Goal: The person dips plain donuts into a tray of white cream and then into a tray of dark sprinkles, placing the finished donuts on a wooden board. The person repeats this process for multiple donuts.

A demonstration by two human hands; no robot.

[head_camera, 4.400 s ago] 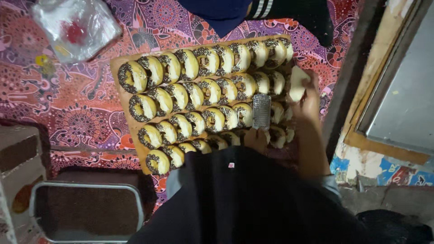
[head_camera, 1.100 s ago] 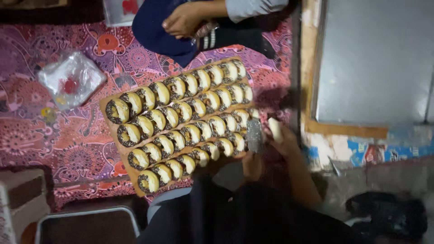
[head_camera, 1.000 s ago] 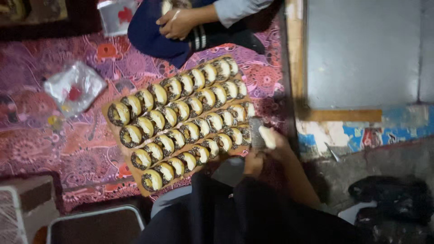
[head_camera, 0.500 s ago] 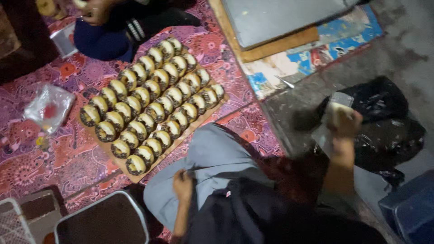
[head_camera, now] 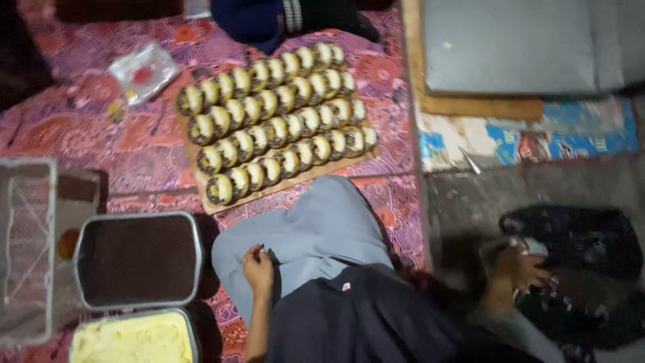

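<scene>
My left hand (head_camera: 259, 269) rests on my grey trouser knee (head_camera: 316, 228), fingers loose and holding nothing. My right hand (head_camera: 521, 269) is out to the right on the grey floor, at the mouth of a black plastic bag (head_camera: 578, 249). It is blurred, with something pale by its fingers, so its grip is unclear. A wooden board (head_camera: 295, 180) lies ahead of my knee. It carries several rows of round filled pastries (head_camera: 275, 128) with dark rims and pale centres.
At the left stand a metal tray of dark filling (head_camera: 138, 259), a tray of yellow filling (head_camera: 131, 339) and a wire rack (head_camera: 30, 249). A clear plastic bag (head_camera: 144, 70) lies on the patterned mat. Another person in dark blue (head_camera: 269, 17) sits beyond the board. A grey panel (head_camera: 510, 44) lies at the top right.
My right hand left the board's right edge, swung out to the right and came down at the black bag. My left hand settled on my knee. The view shifted.
</scene>
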